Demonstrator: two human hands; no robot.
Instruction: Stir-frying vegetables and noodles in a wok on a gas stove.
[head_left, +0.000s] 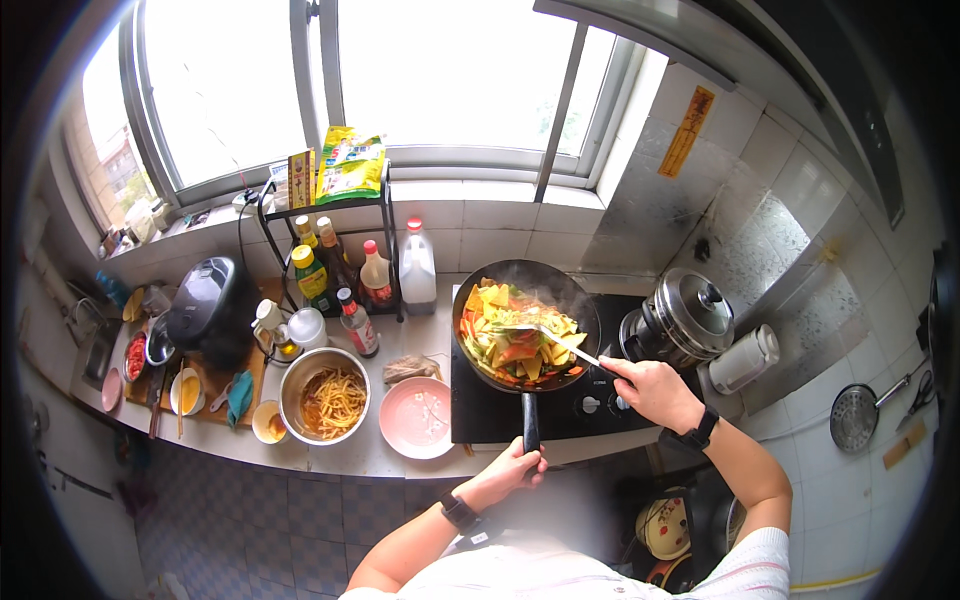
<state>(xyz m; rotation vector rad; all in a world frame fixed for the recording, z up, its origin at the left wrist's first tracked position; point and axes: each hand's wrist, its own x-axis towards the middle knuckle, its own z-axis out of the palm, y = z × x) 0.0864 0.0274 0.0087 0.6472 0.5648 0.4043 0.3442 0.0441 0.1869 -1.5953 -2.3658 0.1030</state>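
Observation:
My left hand (504, 474) grips the black handle (530, 424) of a dark frying pan (589, 300) on the left side of a black gas cooktop (499, 429). In the pan lies a heap of chopped food (517, 337), yellow, orange and green pieces, with steam rising from it. My right hand (660, 394) is closed around the handle of a metal spatula (574, 349). The spatula's blade reaches into the middle of the food and is partly hidden there. A pink plate (405, 420) with a floral pattern sits beside the cooktop, left of the pan.
A lidded steel pot (686, 322) occupies the right burner. Left of the plate stand a steel bowl (283, 401) of yellowish strips, a sauce bottle (358, 324) and a black rice cooker (210, 300). Behind are a bottle rack (390, 225) and a white jug (418, 270). A range hood (810, 90) overhangs the right.

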